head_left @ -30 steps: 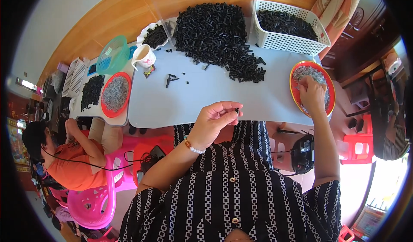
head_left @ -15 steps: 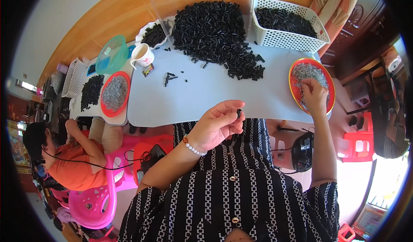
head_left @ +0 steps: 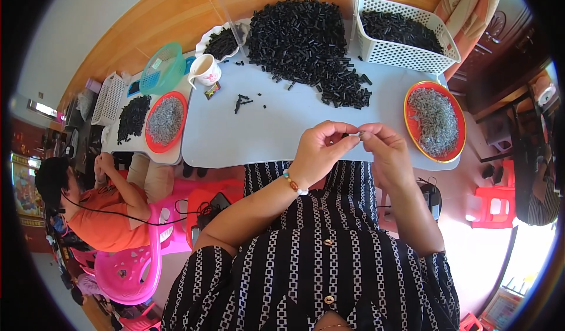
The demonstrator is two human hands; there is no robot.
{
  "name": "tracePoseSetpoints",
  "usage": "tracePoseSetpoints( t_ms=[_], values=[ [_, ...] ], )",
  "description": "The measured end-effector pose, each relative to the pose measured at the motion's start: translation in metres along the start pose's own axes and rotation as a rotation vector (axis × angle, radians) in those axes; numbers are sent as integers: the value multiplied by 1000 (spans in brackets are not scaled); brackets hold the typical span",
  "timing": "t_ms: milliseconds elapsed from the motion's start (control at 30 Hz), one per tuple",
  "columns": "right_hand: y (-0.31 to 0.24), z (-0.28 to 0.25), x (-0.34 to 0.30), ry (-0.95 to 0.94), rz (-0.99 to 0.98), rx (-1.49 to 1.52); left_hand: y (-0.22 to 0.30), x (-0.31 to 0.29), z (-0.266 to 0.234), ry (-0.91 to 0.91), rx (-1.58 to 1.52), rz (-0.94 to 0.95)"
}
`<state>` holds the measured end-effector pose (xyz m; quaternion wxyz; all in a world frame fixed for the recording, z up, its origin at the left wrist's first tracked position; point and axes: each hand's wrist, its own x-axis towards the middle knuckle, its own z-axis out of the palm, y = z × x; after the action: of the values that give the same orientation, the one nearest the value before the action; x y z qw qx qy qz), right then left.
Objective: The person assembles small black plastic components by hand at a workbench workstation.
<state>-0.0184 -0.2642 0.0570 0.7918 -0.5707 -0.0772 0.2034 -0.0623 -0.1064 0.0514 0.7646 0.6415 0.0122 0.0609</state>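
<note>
Above my lap, by the table's front edge, my hands meet fingertip to fingertip. My left hand (head_left: pixel 322 151), with a beaded bracelet at its wrist, is closed in a pinch on a small black tube (head_left: pixel 346 135), mostly covered by the fingers. My right hand (head_left: pixel 388 154) pinches a tiny metallic piece (head_left: pixel 361 134) against the tube's end; its exact shape is too small to make out. To the right, a red plate with a yellow rim (head_left: pixel 410 132) bears a heap of small silvery metal pieces (head_left: pixel 435 122). A large pile of black tubes (head_left: pixel 297 37) lies at the back.
A white perforated basket (head_left: pixel 406 61) of black pieces stands back right. A mug (head_left: pixel 206 72), a scalloped bowl (head_left: pixel 203 41) and a few loose tubes (head_left: pixel 240 102) are on the left of the table (head_left: pixel 223 142). Further left sits another person (head_left: pixel 112 213) beside a second red plate (head_left: pixel 151 142).
My right hand has left the red plate and come over to my left hand, bringing a small metallic piece. The left hand has turned and moved slightly right and up. The view has shifted slightly.
</note>
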Motion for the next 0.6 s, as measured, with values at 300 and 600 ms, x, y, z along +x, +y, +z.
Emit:
tracePoseSetpoints(
  t_ms=[300, 600],
  values=[
    [43, 15, 19, 51, -85, -11, -37, 5, -16, 124, 223, 13],
    [56, 23, 31, 222, -264, -534, -53, 17, -28, 238, 492, 115]
  ],
)
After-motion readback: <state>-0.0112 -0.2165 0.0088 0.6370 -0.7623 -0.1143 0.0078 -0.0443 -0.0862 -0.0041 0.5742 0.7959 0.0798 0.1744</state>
